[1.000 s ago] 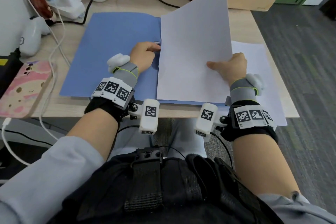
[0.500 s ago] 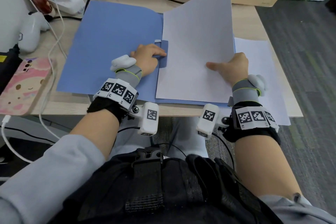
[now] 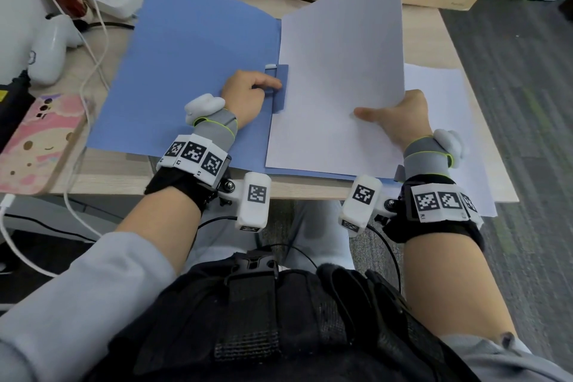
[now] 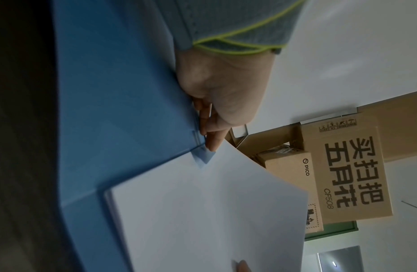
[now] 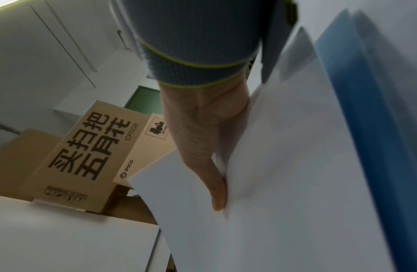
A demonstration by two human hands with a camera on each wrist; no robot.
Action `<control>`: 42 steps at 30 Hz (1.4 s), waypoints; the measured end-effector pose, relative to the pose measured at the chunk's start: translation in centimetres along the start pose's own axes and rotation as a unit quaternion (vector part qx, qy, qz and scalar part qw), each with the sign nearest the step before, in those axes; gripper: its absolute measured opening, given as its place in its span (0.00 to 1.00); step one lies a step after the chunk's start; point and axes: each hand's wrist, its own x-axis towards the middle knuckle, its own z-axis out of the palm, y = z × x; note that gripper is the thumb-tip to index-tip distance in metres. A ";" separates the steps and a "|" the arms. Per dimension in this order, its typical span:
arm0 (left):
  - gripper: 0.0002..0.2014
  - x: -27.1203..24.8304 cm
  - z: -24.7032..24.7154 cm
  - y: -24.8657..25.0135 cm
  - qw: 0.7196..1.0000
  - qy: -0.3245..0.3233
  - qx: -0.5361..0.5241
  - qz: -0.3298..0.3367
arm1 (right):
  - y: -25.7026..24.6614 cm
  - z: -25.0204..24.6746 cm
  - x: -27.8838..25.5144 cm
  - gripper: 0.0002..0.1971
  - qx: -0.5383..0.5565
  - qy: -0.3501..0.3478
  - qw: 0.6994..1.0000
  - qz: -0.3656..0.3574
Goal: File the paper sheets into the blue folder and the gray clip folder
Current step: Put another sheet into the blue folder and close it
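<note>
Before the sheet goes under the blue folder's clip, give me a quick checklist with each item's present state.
1. Blue folder lying open on the desk: ok.
2. Left hand at the clip by the spine: ok.
3. Clip lifted enough to admit paper: cannot tell.
4. Right hand grips the paper sheet, thumb on top: ok.
5. Sheet's left edge seated under the clip: not ok, it overlaps only the clip's right edge.
6. Spare sheets waiting at the right: ok.

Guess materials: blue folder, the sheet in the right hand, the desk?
Blue folder: looks like matte plastic or card; flat, uniform, no glare. Sheet: plain white paper, thin, lifts and bends in the right hand. Desk: pale wood-grain, probably laminate.
</note>
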 end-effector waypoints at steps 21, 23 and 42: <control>0.28 -0.1 -0.3 0.0 0.976 -0.050 0.203 0.056 | -0.5 0.4 -0.2 0.31 -0.097 0.020 0.994 -0.050; 0.28 -0.1 -0.4 0.2 0.971 -0.064 0.223 0.060 | -1.2 0.5 -0.1 0.41 -0.140 0.053 0.987 -0.054; 0.19 -2.6 -7.7 -1.0 0.979 0.065 0.180 0.068 | -7.6 10.4 -3.4 0.16 -0.295 -0.141 0.922 -0.208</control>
